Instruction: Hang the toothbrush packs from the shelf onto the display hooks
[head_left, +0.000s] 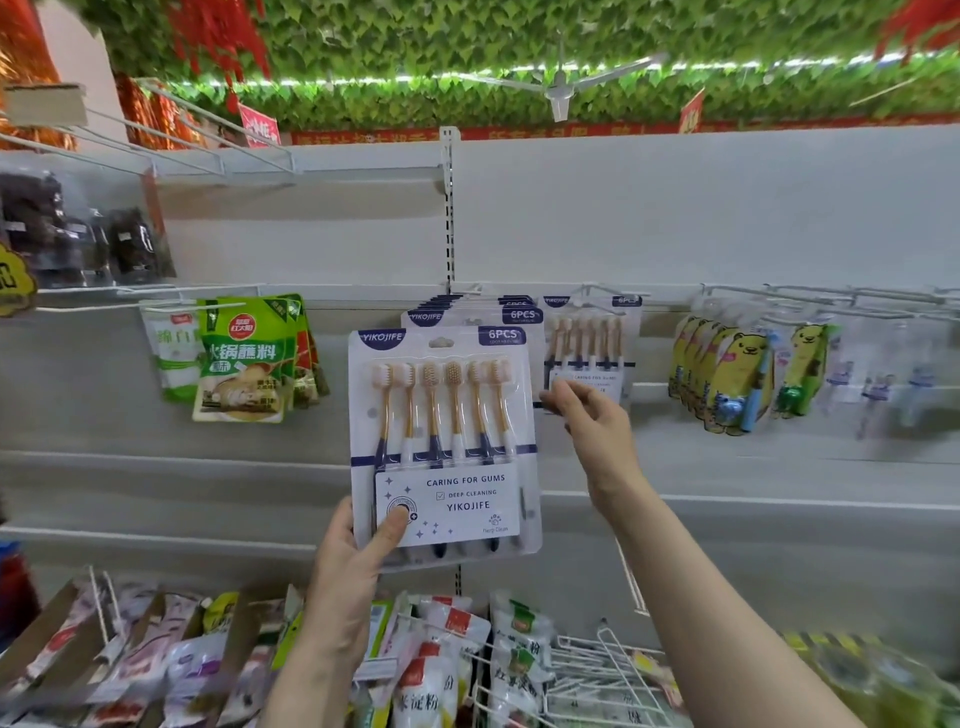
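Observation:
A white toothbrush pack (444, 447) with six orange brushes is held upright in front of the shelf back. My left hand (358, 566) grips its lower left corner, thumb on the label. Behind its top, several matching packs (514, 314) hang on a display hook. Another pack (592, 345) hangs on the hook (597, 291) to the right. My right hand (592, 415) reaches up beside the held pack's right edge, its fingertips at the bottom of that hanging pack; whether they pinch it is unclear.
Green sauce sachets (244, 358) hang at the left. Yellow bear-shaped kids' toothbrush packs (727, 374) hang at the right on wire hooks (831, 301). Below, bins hold bagged goods (447, 649), and loose white wire hooks (597, 670) lie at the lower right.

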